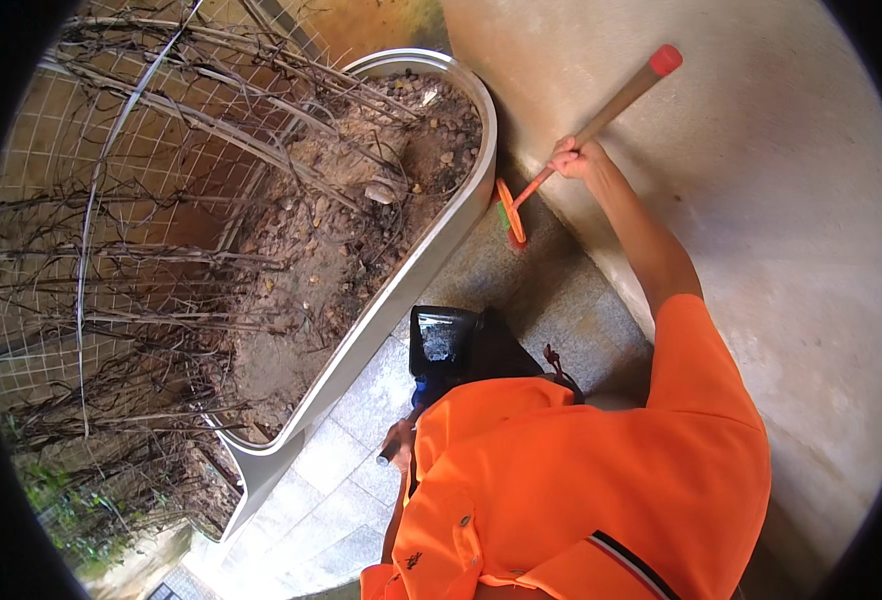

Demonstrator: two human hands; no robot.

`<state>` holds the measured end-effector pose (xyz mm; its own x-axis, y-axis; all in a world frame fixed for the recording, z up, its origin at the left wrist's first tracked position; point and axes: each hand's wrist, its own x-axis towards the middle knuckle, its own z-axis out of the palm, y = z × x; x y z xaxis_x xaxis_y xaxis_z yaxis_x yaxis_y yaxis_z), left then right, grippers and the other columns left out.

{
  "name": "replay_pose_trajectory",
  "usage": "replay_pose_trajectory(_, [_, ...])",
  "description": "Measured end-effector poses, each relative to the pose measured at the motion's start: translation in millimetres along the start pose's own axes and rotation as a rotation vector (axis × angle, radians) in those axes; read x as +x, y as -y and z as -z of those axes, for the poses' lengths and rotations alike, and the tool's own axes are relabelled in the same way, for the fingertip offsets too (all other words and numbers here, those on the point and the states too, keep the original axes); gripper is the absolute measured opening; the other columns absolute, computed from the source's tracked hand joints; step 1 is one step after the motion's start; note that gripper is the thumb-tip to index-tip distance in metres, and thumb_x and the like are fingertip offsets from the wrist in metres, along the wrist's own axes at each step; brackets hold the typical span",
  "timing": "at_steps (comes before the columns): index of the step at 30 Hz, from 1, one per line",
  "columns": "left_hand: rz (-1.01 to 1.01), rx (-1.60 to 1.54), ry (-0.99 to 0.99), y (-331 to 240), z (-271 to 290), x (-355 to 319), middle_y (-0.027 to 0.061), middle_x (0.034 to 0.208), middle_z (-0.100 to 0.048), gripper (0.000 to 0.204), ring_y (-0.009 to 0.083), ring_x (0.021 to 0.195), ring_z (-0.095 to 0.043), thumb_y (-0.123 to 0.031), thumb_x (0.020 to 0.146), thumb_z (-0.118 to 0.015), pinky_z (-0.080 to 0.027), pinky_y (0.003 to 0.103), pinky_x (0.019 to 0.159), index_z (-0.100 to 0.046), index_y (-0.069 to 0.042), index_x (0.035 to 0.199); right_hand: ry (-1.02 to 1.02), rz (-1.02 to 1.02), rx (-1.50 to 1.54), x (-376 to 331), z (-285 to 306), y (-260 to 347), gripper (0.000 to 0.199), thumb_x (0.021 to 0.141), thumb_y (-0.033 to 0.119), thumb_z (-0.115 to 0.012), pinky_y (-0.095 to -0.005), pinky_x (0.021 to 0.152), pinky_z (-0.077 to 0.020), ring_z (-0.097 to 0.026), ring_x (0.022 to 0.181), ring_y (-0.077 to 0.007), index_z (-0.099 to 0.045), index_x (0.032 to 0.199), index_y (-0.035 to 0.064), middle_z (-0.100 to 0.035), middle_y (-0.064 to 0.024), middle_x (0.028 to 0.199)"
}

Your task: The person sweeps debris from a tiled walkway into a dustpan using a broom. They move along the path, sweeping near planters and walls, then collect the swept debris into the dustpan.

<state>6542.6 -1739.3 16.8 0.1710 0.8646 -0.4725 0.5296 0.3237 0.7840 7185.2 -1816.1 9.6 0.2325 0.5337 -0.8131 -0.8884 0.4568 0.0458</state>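
Note:
My right hand point(573, 158) is stretched forward, its fingers wrapped round the lower part of a broom point(616, 105) with a brown stick and a red end cap. The stick slants down to an orange head with green and red bristles, which rests on the floor beside the planter wall. Close to my body, my left hand point(399, 438) is closed on the handle of a black dustpan point(445, 342); a grey handle end shows below the fingers. The dustpan's open pan lies near my legs, with light, shiny patches inside it. My orange sleeve hides part of the handle.
A long planter with a pale rim point(431, 232) runs along the left, filled with soil, stones and dry vines point(211, 120) on a wire grid. A smooth beige wall point(761, 200) stands close on the right. Grey tiles point(346, 455) cover the narrow floor between them.

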Motion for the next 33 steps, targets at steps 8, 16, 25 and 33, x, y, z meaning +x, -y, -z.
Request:
replay_pose_trajectory(8, [0.032, 0.008, 0.028, -10.0, -9.1, 0.2, 0.0051, 0.058, -0.056, 0.023, 0.012, 0.053, -0.049, -0.023, 0.08, -0.06, -0.04, 0.027, 0.053, -0.062, -0.001, 0.072, 0.284, -0.166, -0.289, 9.0, 13.6, 0.8, 0.014, 0.076, 0.014, -0.045, -0.0225, 0.031, -0.0297, -0.042, 0.037, -0.0111, -0.05, 0.069, 0.0031, -0.043, -0.0001, 0.048])
replay_pose_trajectory(16, [-0.051, -0.063, 0.094, 8.6, -6.9, 3.9, 0.0031, 0.054, -0.054, 0.021, 0.0097, 0.049, -0.048, -0.02, 0.082, -0.058, -0.038, 0.026, 0.049, -0.061, -0.002, 0.073, 0.41, -0.263, -0.432, -88.6, 151.7, -44.2, 0.019, 0.08, 0.016, -0.046, -0.0275, 0.031, -0.027, -0.035, 0.032, -0.0104, -0.049, 0.063, 0.0072, -0.041, 0.0004, 0.046])
replay_pose_trajectory(25, [-0.004, -0.13, 0.213, 55.4, 42.9, 4.4, 0.0087, 0.063, -0.061, 0.029, 0.0143, 0.055, -0.059, -0.027, 0.085, -0.055, -0.046, 0.027, 0.057, -0.058, 0.001, 0.084, -0.301, 0.01, -1.022, -203.5, 239.4, -186.5, 0.024, 0.073, 0.009, -0.051, -0.028, 0.031, -0.0298, -0.036, 0.031, -0.015, -0.039, 0.053, 0.0093, -0.036, -0.0025, 0.043])
replay_pose_trajectory(33, [0.031, -0.227, 0.052, 145.8, 134.4, -31.9, 0.0112, 0.063, -0.061, 0.033, 0.017, 0.057, -0.061, -0.031, 0.084, -0.055, -0.047, 0.028, 0.059, -0.057, 0.002, 0.081, -0.285, 0.082, -1.742, -259.5, 309.6, -303.3, 0.013, 0.067, 0.01, -0.053, -0.0321, 0.036, -0.0378, -0.046, 0.036, -0.0174, -0.05, 0.059, 0.0004, -0.046, -0.007, 0.048])
